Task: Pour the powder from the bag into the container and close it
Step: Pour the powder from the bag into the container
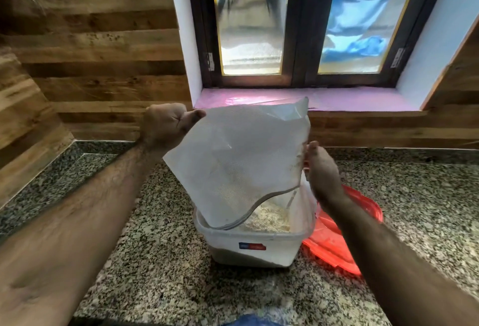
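Observation:
A translucent white plastic bag (238,159) hangs upside down, its open mouth dipping into a white square container (248,245) on the granite counter. Pale powder (269,218) lies heaped inside the container. My left hand (166,124) pinches the bag's upper left corner. My right hand (324,172) presses flat against the bag's right edge, fingers extended. The container's red lid (334,237) lies on the counter just right of the container, partly hidden by my right forearm.
The speckled granite counter (160,273) spreads around the container. Wood-panelled walls (103,66) rise behind and to the left. A window with a pink sill (363,98) sits behind the bag.

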A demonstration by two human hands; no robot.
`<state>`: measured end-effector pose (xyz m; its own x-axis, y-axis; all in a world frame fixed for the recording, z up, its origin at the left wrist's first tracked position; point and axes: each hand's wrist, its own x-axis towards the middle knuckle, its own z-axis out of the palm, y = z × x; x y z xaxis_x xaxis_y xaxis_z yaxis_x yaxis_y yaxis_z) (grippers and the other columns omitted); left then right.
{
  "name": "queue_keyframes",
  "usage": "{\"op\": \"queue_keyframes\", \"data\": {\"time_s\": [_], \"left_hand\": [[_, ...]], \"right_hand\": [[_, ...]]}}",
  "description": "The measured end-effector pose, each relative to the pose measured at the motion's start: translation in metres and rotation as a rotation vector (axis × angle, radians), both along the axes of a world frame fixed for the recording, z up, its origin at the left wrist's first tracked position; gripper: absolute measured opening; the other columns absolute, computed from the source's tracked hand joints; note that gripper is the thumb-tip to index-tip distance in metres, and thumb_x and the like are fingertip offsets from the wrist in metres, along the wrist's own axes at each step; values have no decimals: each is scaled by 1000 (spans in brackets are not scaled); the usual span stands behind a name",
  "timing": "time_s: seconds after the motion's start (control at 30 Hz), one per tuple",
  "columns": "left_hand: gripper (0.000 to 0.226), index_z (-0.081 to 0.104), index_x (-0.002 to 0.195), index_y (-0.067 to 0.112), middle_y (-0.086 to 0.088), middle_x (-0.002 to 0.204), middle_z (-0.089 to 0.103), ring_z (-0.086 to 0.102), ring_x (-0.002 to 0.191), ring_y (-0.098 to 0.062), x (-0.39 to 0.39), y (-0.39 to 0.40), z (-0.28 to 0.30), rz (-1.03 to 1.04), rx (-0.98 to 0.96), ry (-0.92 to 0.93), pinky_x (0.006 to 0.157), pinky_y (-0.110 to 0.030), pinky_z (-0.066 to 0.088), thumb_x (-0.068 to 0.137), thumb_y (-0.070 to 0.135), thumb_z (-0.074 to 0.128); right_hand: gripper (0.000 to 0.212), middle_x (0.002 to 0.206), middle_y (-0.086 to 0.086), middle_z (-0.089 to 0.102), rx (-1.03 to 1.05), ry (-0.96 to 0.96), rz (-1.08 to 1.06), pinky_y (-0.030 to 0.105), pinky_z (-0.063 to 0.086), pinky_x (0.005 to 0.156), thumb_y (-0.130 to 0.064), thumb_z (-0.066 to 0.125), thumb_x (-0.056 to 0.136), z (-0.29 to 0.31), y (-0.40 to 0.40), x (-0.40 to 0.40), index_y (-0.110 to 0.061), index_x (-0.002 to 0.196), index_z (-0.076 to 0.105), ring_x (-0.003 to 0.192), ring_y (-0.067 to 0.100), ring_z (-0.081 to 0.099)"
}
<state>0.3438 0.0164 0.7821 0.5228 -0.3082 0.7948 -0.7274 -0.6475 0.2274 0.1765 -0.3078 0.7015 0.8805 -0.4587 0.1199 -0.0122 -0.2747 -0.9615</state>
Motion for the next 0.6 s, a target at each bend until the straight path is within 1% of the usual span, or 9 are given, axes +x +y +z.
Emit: {"op": "queue_keyframes", "data": {"time_s": [0.03,0.07,0.1,0.17,0.23,0.33,0.43,0.5,0.6], "left_hand": [[66,32,55,31,8,47,31,28,40,-10,2,3,-1,0,-8,15,48,-22,18,99,77,48],[66,33,55,31,7,47,31,29,40,-11,3,5,-1,-6,-11,23,48,-23,19,99,77,49],[65,32,55,32,7,47,32,29,40,-11,4,6,-2,-15,-11,26,47,-23,19,99,77,50],[65,33,55,32,6,47,33,30,40,-10,7,8,-2,-22,-9,22,47,-22,20,99,76,51],[69,39,53,25,5,46,35,32,39,-12,11,9,-2,-12,2,10,47,-22,22,99,76,52],[74,48,52,15,4,47,38,34,40,-11,14,12,-1,-4,5,-36,48,-18,20,100,72,56],[72,48,53,15,4,48,38,33,40,-13,10,10,-1,-19,26,-52,50,-17,19,100,70,59],[73,46,55,18,3,49,39,34,41,-14,7,5,2,-1,86,-23,49,-19,20,96,78,56],[80,48,63,17,1,54,45,37,46,-15,-2,-13,16,55,273,29,49,-24,22,85,94,48]], "right_hand": [[46,111,2,76,36,36,113,43,61,86,-62,55,99,-7,-2,1,-22,118,68,105,26,75],[38,119,2,76,40,80,209,47,62,93,-49,71,94,-14,-6,3,-27,125,66,113,26,74],[41,124,1,75,25,105,270,49,62,97,-35,80,88,-19,-11,5,-34,127,64,117,25,73],[56,121,-1,74,-111,135,274,47,63,96,-8,82,83,-28,-17,9,-39,125,62,115,22,73],[64,117,-5,72,-266,158,249,35,63,88,5,81,84,-28,-17,8,-35,129,58,109,17,72],[66,113,-10,71,-418,173,269,18,58,73,5,82,86,-27,-20,8,-32,132,55,95,1,71],[68,104,-10,70,-467,192,277,11,55,66,7,81,86,-23,-20,8,-37,127,51,81,-5,70],[66,103,-13,68,-481,194,270,9,53,66,8,80,86,-22,-20,7,-37,123,49,84,-3,68],[56,106,-13,67,-460,187,243,11,51,70,6,78,87,-22,-19,7,-32,118,52,96,0,67]]}}
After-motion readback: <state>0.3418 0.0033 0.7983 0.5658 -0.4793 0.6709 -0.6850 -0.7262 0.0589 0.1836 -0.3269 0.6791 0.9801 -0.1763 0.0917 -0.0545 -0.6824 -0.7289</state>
